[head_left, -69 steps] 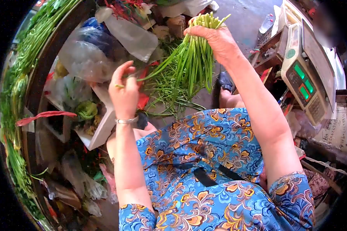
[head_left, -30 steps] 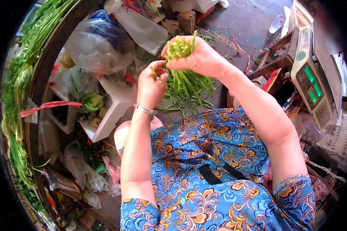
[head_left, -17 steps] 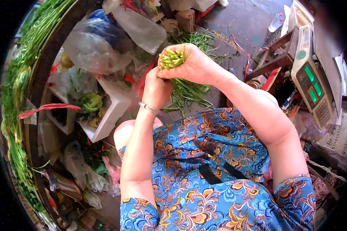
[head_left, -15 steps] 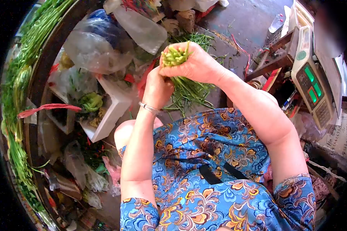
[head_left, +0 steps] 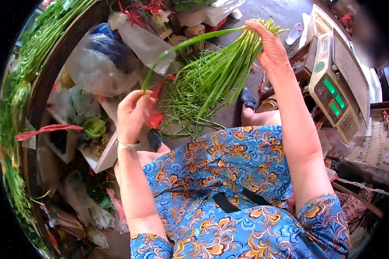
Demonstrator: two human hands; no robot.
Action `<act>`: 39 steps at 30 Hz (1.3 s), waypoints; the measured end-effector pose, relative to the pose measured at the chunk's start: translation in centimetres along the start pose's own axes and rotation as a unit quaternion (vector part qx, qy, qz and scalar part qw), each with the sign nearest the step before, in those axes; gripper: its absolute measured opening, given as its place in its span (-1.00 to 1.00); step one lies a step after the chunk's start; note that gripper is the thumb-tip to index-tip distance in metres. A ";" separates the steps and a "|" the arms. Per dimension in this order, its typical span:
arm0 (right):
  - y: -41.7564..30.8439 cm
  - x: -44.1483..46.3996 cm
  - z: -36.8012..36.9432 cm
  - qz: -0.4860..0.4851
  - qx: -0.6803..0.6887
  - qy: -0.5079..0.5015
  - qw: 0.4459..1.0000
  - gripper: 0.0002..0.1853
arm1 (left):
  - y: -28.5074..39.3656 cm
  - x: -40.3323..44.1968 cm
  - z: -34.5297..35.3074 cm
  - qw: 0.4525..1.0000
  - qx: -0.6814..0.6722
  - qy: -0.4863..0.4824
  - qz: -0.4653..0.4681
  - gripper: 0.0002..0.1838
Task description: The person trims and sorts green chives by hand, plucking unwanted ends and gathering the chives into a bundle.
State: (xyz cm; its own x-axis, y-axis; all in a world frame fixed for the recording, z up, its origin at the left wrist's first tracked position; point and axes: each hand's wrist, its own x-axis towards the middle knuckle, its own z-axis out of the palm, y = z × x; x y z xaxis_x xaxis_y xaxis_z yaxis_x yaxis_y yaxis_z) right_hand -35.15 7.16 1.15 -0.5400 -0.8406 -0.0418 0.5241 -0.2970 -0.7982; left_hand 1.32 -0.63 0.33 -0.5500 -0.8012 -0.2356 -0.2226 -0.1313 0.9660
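My right hand (head_left: 270, 45) is wrapped round the pale stem ends of a bunch of long green stalks (head_left: 227, 64), whose leafy ends hang down to the left. My left hand (head_left: 134, 113), with a silver bracelet at the wrist, pinches the tip of one long green leaf (head_left: 194, 39) that stretches in an arc from the bunch. The two hands are far apart. Below the bunch, loose green trimmings (head_left: 181, 97) lie scattered on the floor.
A scale (head_left: 337, 86) with lit green digits stands at the right. Clear plastic bags (head_left: 95, 64) and a white foam box (head_left: 106, 153) are at the left. More green stalks (head_left: 26, 95) lie along the curved left edge. A red strip (head_left: 49, 130) hangs there.
The hands were together around the bunch and are now apart. My right hand has moved up and right with the stalks; my left has moved left and down, drawing out one leaf.
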 end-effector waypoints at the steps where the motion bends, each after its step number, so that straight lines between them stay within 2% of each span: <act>1: -0.1 0.1 -0.2 0.008 0.013 -0.007 1.000 -0.86 | -0.5 0.1 -0.2 0.995 0.060 0.067 0.035 -0.75; 2: -0.1 0.1 -0.4 0.007 0.012 -0.007 1.000 -0.86 | -1.0 0.2 -0.3 0.981 0.120 0.134 0.070 -0.70; 3: 0.0 0.1 -0.3 -0.005 0.002 0.005 1.000 -0.85 | -0.2 -0.2 -0.2 0.958 0.205 0.163 0.117 -0.60; 4: 0.1 0.1 -0.2 -0.018 -0.009 0.018 1.000 -0.85 | 0.3 -0.3 0.1 0.958 0.205 0.162 0.118 -0.60; 6: 0.4 0.0 0.0 -0.014 -0.021 0.025 0.999 -0.84 | 0.9 -0.3 0.8 0.853 0.398 0.240 0.238 -0.64; 7: 0.6 0.0 0.1 -0.008 -0.033 0.030 0.999 -0.83 | 0.3 0.2 0.3 0.849 0.390 0.210 0.288 -0.75; 8: 0.7 0.0 0.3 -0.009 -0.034 0.032 0.999 -0.83 | 0.0 0.3 0.5 0.850 0.389 0.208 0.289 -0.75; 9: 0.9 -0.2 0.7 -0.033 -0.061 0.030 0.997 -0.82 | -0.1 0.3 1.0 0.925 0.275 0.178 0.195 -0.79; 10: 1.1 -0.2 1.0 -0.057 -0.088 0.027 0.994 -0.80 | -0.3 0.3 1.5 0.973 0.153 0.145 0.095 -0.83; 11: 1.4 -0.1 1.2 -0.060 -0.071 0.014 0.996 -0.80 | -0.5 0.4 2.1 0.973 0.126 0.139 0.135 -0.86; 12: 1.7 0.0 1.2 -0.060 -0.070 0.014 0.996 -0.80 | -0.1 0.5 2.6 0.966 0.150 0.124 0.167 -0.77; 15: 1.7 -0.4 1.8 -0.023 -0.103 0.023 0.994 -0.82 | 1.0 0.9 4.1 0.874 0.338 0.168 0.307 -0.58; 16: 1.8 -0.4 2.1 -0.023 -0.103 0.023 0.994 -0.82 | 1.0 0.8 4.4 0.874 0.338 0.168 0.307 -0.58; 18: 2.0 -0.5 2.4 0.002 -0.091 -0.010 0.996 -0.79 | 1.3 0.6 5.3 0.944 0.207 0.081 0.245 -0.64; 20: 2.6 -0.7 2.9 0.008 -0.071 -0.013 0.997 -0.83 | 0.3 0.6 6.5 0.986 0.068 -0.004 0.154 -0.75; 22: 3.4 -0.9 3.5 -0.018 -0.082 0.011 0.996 -0.89 | 0.5 -0.3 8.3 0.989 0.006 -0.116 0.090 -0.75; 24: 4.2 -1.2 4.5 -0.022 -0.086 0.034 0.995 -0.93 | 0.3 -0.6 10.1 0.963 -0.064 -0.258 -0.035 -0.65; 27: 5.2 -2.0 6.9 -0.074 -0.101 0.068 0.990 -0.93 | -0.4 -0.9 12.6 0.932 -0.102 -0.337 -0.084 -0.30; 30: 5.7 -3.6 8.9 -0.052 -0.080 0.053 0.994 -0.94 | -1.5 0.2 13.3 0.901 -0.277 -0.306 -0.131 -0.08; 31: 5.8 -4.2 9.0 -0.039 -0.123 0.026 0.991 -0.92 | -1.5 0.7 13.1 0.880 -0.338 -0.309 -0.126 0.03; 32: 6.3 -4.9 9.7 -0.047 -0.099 0.014 0.994 -0.91 | -1.5 1.3 12.7 0.857 -0.389 -0.316 -0.118 0.08; 33: 7.1 -5.0 9.6 -0.115 -0.188 -0.029 0.975 -0.91 | -1.1 1.5 12.1 0.847 -0.417 -0.316 -0.098 0.11; 34: 7.2 -6.0 10.5 -0.108 -0.169 -0.044 0.979 -0.91 | 0.1 1.4 11.6 0.835 -0.443 -0.316 -0.077 0.14; 35: 7.2 -6.9 11.3 -0.100 -0.150 -0.060 0.982 -0.90 | 1.5 0.9 11.1 0.842 -0.460 -0.273 -0.070 0.17; 36: 7.1 -8.0 11.7 -0.133 -0.227 -0.089 0.961 -0.88 | 1.4 1.0 10.8 0.815 -0.517 -0.251 -0.076 0.19; 39: 7.9 -10.0 12.1 -0.290 -0.331 -0.192 0.877 -0.87 | 1.8 1.1 10.0 0.837 -0.521 -0.160 -0.054 0.24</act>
State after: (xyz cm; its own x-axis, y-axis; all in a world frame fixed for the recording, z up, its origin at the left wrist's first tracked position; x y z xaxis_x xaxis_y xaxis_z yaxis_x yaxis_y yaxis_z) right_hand -17.61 7.68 2.52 -0.2622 -0.7632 0.5906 -0.3305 -0.5040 -0.7980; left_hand -7.71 4.11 0.71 -0.7961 -0.5770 -0.1826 0.4461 -0.7634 0.4672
